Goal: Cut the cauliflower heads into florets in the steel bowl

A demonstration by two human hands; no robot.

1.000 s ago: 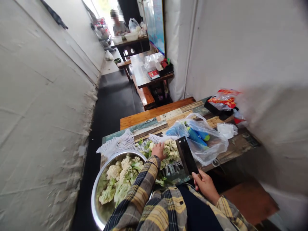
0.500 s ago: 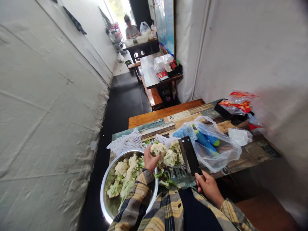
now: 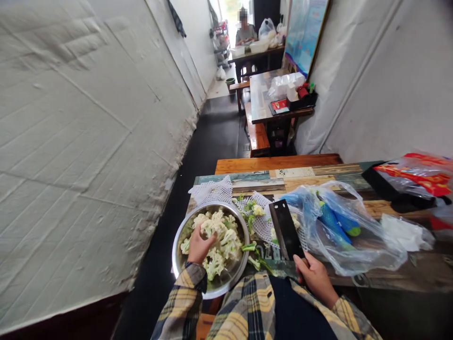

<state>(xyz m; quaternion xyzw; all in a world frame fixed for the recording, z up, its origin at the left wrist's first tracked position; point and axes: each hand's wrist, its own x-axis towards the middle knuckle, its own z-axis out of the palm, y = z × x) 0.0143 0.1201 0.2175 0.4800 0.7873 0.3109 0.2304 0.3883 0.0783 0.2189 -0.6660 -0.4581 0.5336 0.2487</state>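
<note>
Left hand [image 3: 199, 248]: down inside the steel bowl [image 3: 174, 257], fingers over the cauliflower florets [image 3: 226, 243], thumb set apart. Whether you are gripping a piece or have let go, cannot tell; the fingertips are partly lost among the florets.

Right hand [image 3: 314, 275]: closed round the handle of a dark cleaver [image 3: 287, 231], blade pointing away from you, over the table's near side, right of the bowl.

Florets heaped in the bowl, which sits at the table's left end, close to your body. Just right of it, green leaf scraps [image 3: 260, 262]. Beyond, white mesh netting [image 3: 212, 190] with more leaf and small cauliflower bits on it, partly behind the blade.

Right of the cleaver, a clear plastic bag [image 3: 377, 255] with blue-netted items [image 3: 334, 224] in it, green showing at their ends. Further right, crumpled white paper [image 3: 403, 231]; behind that, red-and-clear packaging [image 3: 421, 174] at a black tray [image 3: 380, 182].

Past your patchwork-topped table [image 3: 290, 174], a wooden bench [image 3: 276, 163], then a second table [image 3: 260, 92]. At the far end, another person [image 3: 247, 34] behind white tubs [image 3: 260, 46].
</note>
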